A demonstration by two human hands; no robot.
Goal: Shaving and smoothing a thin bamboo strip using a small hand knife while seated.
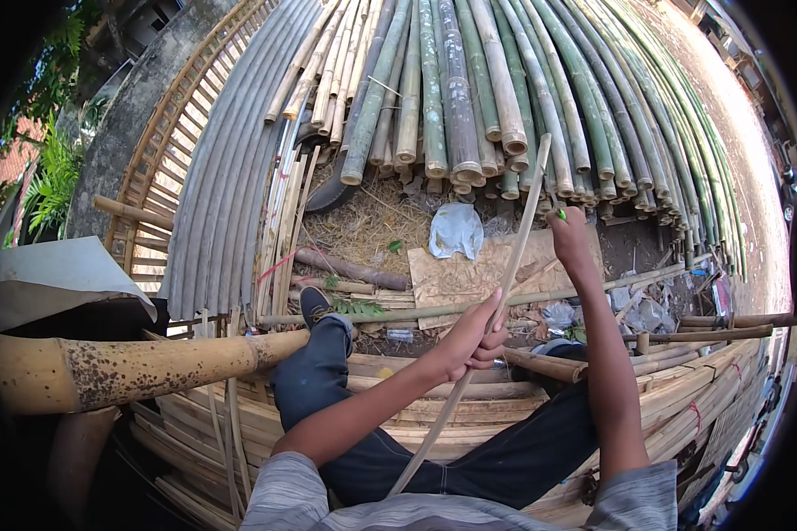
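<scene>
Bamboo fills nearly the whole scene. A long thin bamboo strip runs on a slant from the near middle, by the person's chest, up and away to the right of centre, its far tip ending in front of the stacked poles. The left hand wraps around the strip about midway along it, fingers curled tight and pressed together around the slat, thumb on top. The right hand is farther out and to the right, just beside the strip's upper part; its fingers are closed around a small green object that pokes out of the fist, too small to make out. Whether this hand touches the strip cannot be told.

The person sits on a low stack of split bamboo slats, legs in dark trousers spread apart, the left foot in a dark shoe stretched toward the far side. A thick speckled bamboo pole lies across the near left. On the far side, a big pile of green and grey bamboo poles shows its cut ends toward the person. Between pile and legs the ground holds dry straw, a crumpled white plastic bag and a sheet of brown cardboard.
</scene>
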